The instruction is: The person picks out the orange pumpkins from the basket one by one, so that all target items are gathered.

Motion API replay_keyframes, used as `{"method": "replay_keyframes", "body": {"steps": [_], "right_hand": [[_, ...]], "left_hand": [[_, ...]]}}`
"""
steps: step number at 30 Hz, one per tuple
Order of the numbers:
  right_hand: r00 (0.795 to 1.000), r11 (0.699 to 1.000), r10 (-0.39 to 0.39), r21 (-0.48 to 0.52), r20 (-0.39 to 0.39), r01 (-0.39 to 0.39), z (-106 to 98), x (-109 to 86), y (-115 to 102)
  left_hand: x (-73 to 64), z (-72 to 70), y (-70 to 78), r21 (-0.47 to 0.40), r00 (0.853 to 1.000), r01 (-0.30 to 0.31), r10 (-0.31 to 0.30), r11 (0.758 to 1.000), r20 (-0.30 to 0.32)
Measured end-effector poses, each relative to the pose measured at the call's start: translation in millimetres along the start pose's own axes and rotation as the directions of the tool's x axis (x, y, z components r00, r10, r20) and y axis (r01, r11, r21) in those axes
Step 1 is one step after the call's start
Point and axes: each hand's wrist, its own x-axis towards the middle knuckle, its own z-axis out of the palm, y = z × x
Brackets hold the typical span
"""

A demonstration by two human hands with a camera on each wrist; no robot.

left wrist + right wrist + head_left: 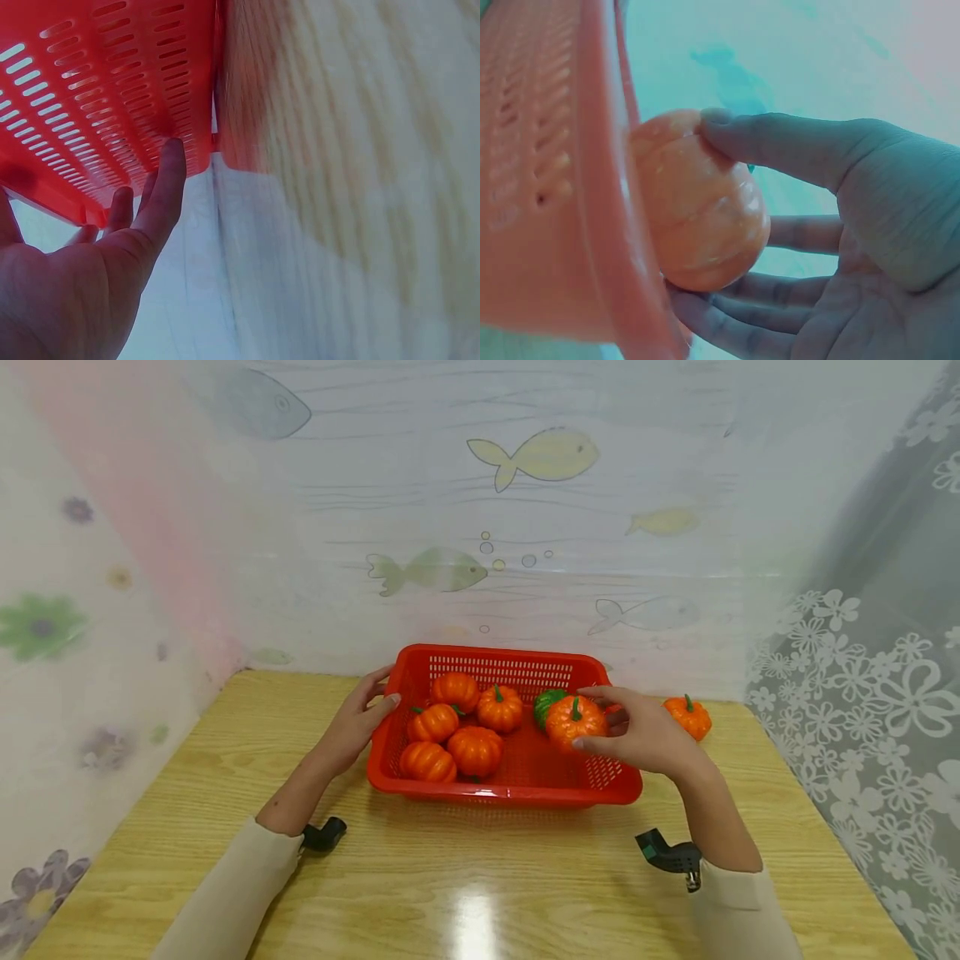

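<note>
My right hand holds a small orange toy pumpkin with a green stem, over the right part of a red plastic basket. In the right wrist view the thumb lies on one side of this pumpkin and the fingers on the other, close to the basket rim. On the basket's left side, my left hand grips the rim, thumb on top. The left wrist view shows its fingers against the slotted outer wall. Several orange pumpkins lie in the basket's left half.
A green striped round piece sits in the basket, partly hidden behind the held pumpkin. Another orange pumpkin lies on the wooden table, right of the basket. A wall covering with fish pictures rises behind the table.
</note>
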Motion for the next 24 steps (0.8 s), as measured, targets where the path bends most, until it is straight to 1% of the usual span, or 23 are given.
{"method": "replay_keyframes", "body": {"steps": [4, 9, 14, 21, 24], "right_hand": [[0.999, 0.999, 0.021, 0.026, -0.025, -0.021, -9.7, -4.4, 6.6], [0.996, 0.997, 0.045, 0.061, -0.081, -0.04, -20.4, -10.3, 12.7], [0.993, 0.992, 0.074, 0.112, -0.096, -0.063, -28.2, -16.8, 17.6], [0.984, 0.989, 0.115, 0.112, -0.137, -0.1, -37.7, -23.4, 27.8], [0.977, 0.986, 0.132, 0.12, -0.168, -0.113, -42.4, -24.8, 33.0]], "left_hand": [[0.1, -0.1, -0.1, 0.002, 1.0, 0.001, -0.001, 1.0, -0.001], [-0.1, 0.0, -1.0, 0.008, 1.0, 0.005, -0.005, 1.0, -0.004], [-0.6, -0.3, -1.6, 0.017, 1.0, 0.013, -0.013, 1.0, -0.002], [-0.7, -1.1, -1.9, 0.02, 1.0, 0.011, -0.012, 1.0, 0.002], [-1.3, -0.4, -1.4, 0.012, 1.0, 0.012, -0.012, 1.0, 0.001]]}}
